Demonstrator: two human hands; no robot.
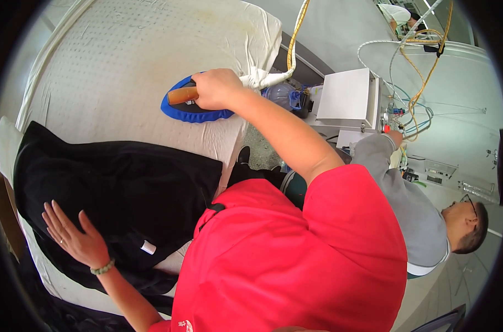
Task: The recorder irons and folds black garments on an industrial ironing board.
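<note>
My right hand (218,88) is closed around the brown handle of a steam iron (182,103), whose base is wrapped in a blue cover. The iron rests on the pale cloth of the ironing table (124,50), near its right side. On the near part of the table lies a black garment (118,177), spread out, with a small white label (148,247) showing on it. Flat on the garment's left part is my left hand (77,235), fingers stretched out and holding nothing. A beaded bracelet circles that wrist.
Beyond the table's right edge stand a clear plastic water bottle (284,95) and a white metal box (345,97). A person in grey (398,191) reaches toward its fittings. Yellow and white hoses (420,91) hang at the upper right. Another person (398,15) appears farther back.
</note>
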